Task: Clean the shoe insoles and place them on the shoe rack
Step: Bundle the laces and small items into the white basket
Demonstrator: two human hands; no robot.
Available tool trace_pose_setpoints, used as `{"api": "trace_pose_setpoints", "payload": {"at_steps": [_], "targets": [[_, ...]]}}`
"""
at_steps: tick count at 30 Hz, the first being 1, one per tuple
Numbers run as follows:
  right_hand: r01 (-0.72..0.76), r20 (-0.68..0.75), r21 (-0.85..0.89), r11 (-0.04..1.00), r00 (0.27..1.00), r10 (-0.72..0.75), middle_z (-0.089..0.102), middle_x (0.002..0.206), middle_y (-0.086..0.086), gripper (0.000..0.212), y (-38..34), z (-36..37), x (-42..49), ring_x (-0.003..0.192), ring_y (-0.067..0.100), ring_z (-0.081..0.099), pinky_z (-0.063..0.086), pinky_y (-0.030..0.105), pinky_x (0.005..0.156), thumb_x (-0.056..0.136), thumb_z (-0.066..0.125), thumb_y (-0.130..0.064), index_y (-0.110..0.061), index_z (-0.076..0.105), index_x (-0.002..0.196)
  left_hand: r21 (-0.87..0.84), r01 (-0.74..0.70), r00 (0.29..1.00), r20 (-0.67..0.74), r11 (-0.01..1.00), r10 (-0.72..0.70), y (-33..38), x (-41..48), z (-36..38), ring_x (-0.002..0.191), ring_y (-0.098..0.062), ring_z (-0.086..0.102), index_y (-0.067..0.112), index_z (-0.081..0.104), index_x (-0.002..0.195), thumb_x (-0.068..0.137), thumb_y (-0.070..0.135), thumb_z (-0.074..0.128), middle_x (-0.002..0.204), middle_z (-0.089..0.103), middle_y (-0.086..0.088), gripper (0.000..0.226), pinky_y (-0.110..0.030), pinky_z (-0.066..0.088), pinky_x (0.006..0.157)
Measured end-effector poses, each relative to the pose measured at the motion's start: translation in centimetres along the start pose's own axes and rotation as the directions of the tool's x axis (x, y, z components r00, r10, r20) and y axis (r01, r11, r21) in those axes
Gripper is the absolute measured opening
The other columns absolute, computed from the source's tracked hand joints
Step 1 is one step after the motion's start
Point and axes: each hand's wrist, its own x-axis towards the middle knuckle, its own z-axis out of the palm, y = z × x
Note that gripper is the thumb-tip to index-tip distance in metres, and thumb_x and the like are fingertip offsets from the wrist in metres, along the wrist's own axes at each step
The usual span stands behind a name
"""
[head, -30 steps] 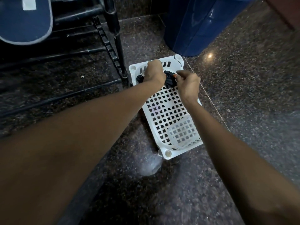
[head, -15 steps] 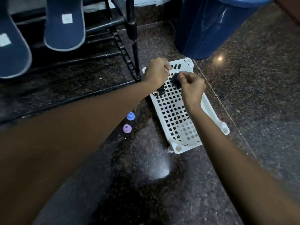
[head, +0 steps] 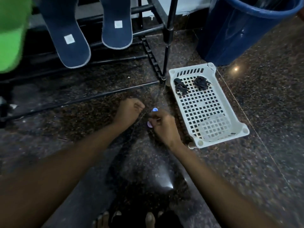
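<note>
Dark blue insoles (head: 69, 38), two counted, are seen propped on the shoe rack (head: 148, 30) at upper left, so that part is judged done. Lower down, a thin dark strand (head: 139, 122) is pinched in the curled fingers of the left hand (head: 130, 111). Two small round caps (head: 155, 110) lie on the floor (head: 65, 129) by the right hand (head: 162, 125); what its curled fingers hold cannot be told. The strand is best kept taut, wound small, and laid in the one white basket (head: 229, 104) beside two black lace bundles (head: 200, 82).

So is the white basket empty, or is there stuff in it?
Not empty. The white basket holds two black tangled bundles at its far end and a clear round piece at its near end.
</note>
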Motion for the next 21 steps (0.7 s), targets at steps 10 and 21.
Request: {"api": "trace_pose_setpoints", "payload": {"at_steps": [10,21], "targets": [[0.009,0.073,-0.267,0.964,0.997,0.010,0.058,0.105,0.020,0.014,2.3,2.0,-0.7,0.092,0.035,0.054,0.043,0.036,0.075,0.085,0.056,-0.003,0.000,0.064,0.097,0.123,-0.022,1.000,0.010,0.992,0.021,-2.3,-1.7,1.4,0.120,-0.028,0.053,0.005,0.056,0.129,0.090,-0.004,0.053,0.132,0.055,-0.015,0.040,-0.031,0.038,0.103],[0.023,0.073,-0.262,0.965,0.997,-0.004,0.058,0.098,0.019,0.013,2.4,2.3,-0.7,0.083,0.035,0.055,0.048,0.043,0.070,0.090,0.051,-0.011,-0.001,0.059,0.090,-0.229,-0.214,0.973,-0.131,0.950,0.188,7.1,4.5,-0.1,0.136,-0.022,0.037,0.010,0.027,0.148,0.092,0.000,0.056,0.150,0.036,-0.010,0.064,-0.027,0.031,0.109]]}}
